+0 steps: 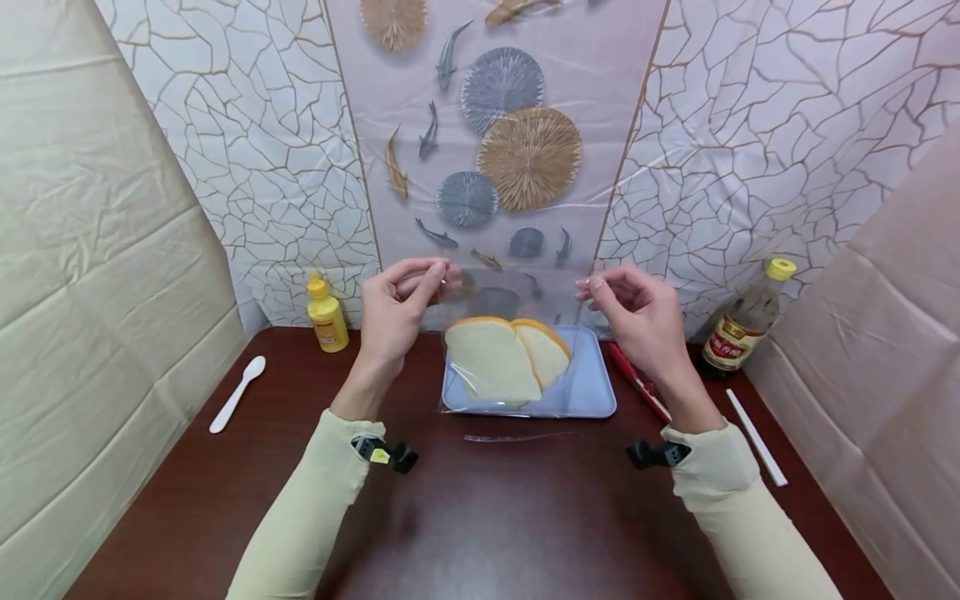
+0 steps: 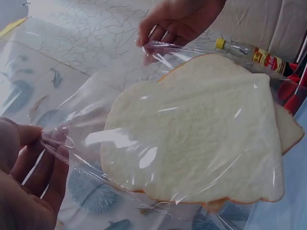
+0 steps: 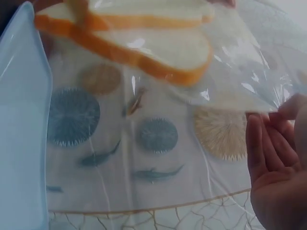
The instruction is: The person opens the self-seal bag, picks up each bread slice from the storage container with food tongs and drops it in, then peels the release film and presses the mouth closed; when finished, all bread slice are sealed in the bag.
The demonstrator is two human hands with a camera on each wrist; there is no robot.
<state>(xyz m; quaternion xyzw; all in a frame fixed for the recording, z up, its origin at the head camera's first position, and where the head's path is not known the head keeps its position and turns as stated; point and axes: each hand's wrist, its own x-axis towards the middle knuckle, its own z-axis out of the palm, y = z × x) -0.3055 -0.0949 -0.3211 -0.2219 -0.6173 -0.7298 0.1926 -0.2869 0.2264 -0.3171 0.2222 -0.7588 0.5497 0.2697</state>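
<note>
Both hands pinch the top corners of a clear plastic bag [image 2: 76, 115] that holds slices of bread [image 1: 495, 360]. My left hand [image 1: 397, 308] has its thumb and fingers together on one corner, and my right hand [image 1: 637, 312] has the other, so the film is stretched between them. Behind and under the bread is a light blue tray [image 1: 592, 392]. In the left wrist view a broad bread slice [image 2: 196, 139] overlaps another behind it. Orange-brown crusts [image 3: 168, 74] show through the film in the right wrist view.
A yellow squeeze bottle [image 1: 327, 317] and a white spoon [image 1: 237, 394] are on the left. At right are a red-handled tool [image 1: 637, 381] partly behind the right wrist, a sauce bottle [image 1: 738, 329] and a white stick [image 1: 756, 437]. A clear strip [image 1: 510, 437] lies before the tray.
</note>
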